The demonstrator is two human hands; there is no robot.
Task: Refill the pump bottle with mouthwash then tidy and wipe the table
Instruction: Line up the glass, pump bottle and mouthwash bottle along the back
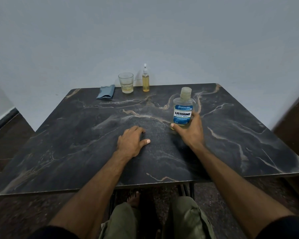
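A clear mouthwash bottle [183,107] with a blue label and its cap on stands upright on the dark marble table [76,135], right of centre. My right hand [191,131] grips its lower part, thumb in front and fingers behind. My left hand [132,141] rests on the table near the middle, palm down with the fingers bent at the tips, holding nothing. At the far edge stands a slim pump bottle [145,81] filled with yellow liquid. A folded blue-grey cloth [106,91] lies at the far left.
A drinking glass [126,83] with a little yellowish liquid stands between the cloth and the pump bottle. A pale wall rises right behind the table's far edge. My knees and a bare foot show under the near edge.
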